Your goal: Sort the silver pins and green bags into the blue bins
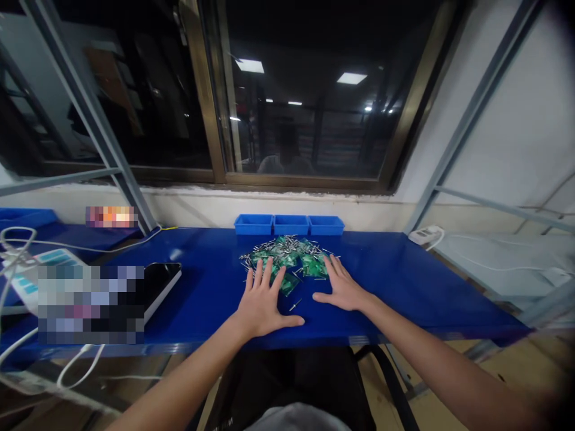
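A pile of silvery metal pins mixed with green pieces (pixel 287 251) lies on the blue table (pixel 381 269). My left hand (pixel 263 305) is spread, palm down, at the pile's near left edge, holding nothing. On the right side, my right hand (pixel 345 287) has its fingers apart and its fingertips by the pile's right edge, with nothing held. One loose pin (pixel 295 304) lies between my two hands, in front of the pile.
Three blue bins (pixel 291 225) stand in a row at the table's back edge. To the left are a device with a black top (pixel 164 278) and white cables (pixel 81 245). A white power strip (pixel 426 234) sits at the back right corner, near a metal post.
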`<state>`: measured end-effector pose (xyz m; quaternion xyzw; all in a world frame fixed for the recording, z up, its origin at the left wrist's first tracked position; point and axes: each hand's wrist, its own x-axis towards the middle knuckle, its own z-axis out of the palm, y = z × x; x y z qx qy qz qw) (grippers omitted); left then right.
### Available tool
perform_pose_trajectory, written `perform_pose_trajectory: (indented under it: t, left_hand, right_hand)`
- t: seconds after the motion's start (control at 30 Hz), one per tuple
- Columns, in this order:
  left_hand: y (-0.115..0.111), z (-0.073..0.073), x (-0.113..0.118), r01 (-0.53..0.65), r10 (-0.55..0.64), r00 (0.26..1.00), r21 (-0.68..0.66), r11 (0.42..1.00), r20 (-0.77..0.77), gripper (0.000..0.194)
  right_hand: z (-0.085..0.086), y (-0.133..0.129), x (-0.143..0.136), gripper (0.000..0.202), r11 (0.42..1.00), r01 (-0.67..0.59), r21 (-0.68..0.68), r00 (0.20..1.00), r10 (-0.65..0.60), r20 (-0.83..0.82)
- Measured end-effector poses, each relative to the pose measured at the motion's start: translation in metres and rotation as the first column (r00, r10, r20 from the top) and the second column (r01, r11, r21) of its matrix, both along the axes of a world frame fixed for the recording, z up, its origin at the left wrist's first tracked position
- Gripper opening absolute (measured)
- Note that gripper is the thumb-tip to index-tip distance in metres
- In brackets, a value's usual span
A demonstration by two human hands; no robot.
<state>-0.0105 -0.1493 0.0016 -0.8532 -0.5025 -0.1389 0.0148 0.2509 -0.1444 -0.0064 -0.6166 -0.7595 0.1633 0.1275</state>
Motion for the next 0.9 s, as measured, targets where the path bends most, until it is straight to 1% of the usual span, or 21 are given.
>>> perform_pose_trajectory:
  t: [0.07, 0.13, 0.2, 0.3, 0.43, 0.5, 0.57, 0.63, 0.7, 0.77, 0.9]
  left_hand:
    - [0.004, -0.004, 0.012, -0.057, 0.057, 0.998, 0.014, 0.998, 0.004, 0.114]
    - [0.014, -0.007, 0.018, -0.109, 0.109, 0.994, 0.020, 0.994, 0.003, 0.111]
    - [0.027, -0.008, 0.021, -0.123, 0.123, 0.992, 0.029, 0.992, -0.005, 0.109]
    - [0.047, -0.008, 0.025, -0.136, 0.137, 0.991, 0.047, 0.990, -0.011, 0.109]
    - [0.069, -0.006, 0.037, -0.189, 0.190, 0.982, 0.048, 0.981, -0.011, 0.108]
    - [0.075, -0.005, 0.042, -0.208, 0.208, 0.978, 0.030, 0.978, -0.007, 0.109]
    - [0.078, -0.003, 0.043, -0.202, 0.202, 0.979, 0.020, 0.979, 0.001, 0.109]
    - [0.078, -0.001, 0.037, -0.177, 0.177, 0.984, 0.029, 0.984, 0.012, 0.108]
    - [0.076, 0.001, 0.022, -0.155, 0.154, 0.988, 0.044, 0.987, 0.024, 0.109]
    - [0.074, 0.002, 0.000, -0.148, 0.147, 0.989, 0.042, 0.988, 0.017, 0.110]
    - [0.079, -0.002, -0.049, -0.204, 0.203, 0.978, -0.021, 0.979, -0.050, 0.117]
  right_hand:
    - [0.000, 0.010, -0.006, 0.105, 0.998, 0.058, -0.010, 0.998, -0.058, 0.014]
    - [-0.001, 0.022, -0.009, 0.102, 0.993, 0.122, 0.006, 0.992, -0.122, 0.031]
    - [-0.003, 0.034, -0.010, 0.105, 0.981, 0.190, 0.036, 0.980, -0.191, 0.058]
    - [-0.006, 0.052, -0.012, 0.113, 0.966, 0.254, 0.053, 0.964, -0.257, 0.064]
    - [-0.004, 0.068, -0.020, 0.114, 0.962, 0.271, 0.024, 0.961, -0.272, 0.050]
    - [-0.001, 0.072, -0.023, 0.112, 0.967, 0.256, 0.016, 0.966, -0.256, 0.021]
    - [0.001, 0.073, -0.024, 0.110, 0.972, 0.235, 0.023, 0.972, -0.234, -0.019]
    - [0.002, 0.071, -0.022, 0.109, 0.976, 0.210, 0.047, 0.976, -0.208, -0.060]
    - [0.001, 0.067, -0.019, 0.109, 0.980, 0.184, 0.072, 0.980, -0.177, -0.094]
    - [-0.001, 0.065, -0.017, 0.110, 0.985, 0.150, 0.085, 0.984, -0.140, -0.109]
    - [-0.004, 0.064, -0.018, 0.117, 0.993, 0.088, 0.078, 0.994, -0.083, -0.068]
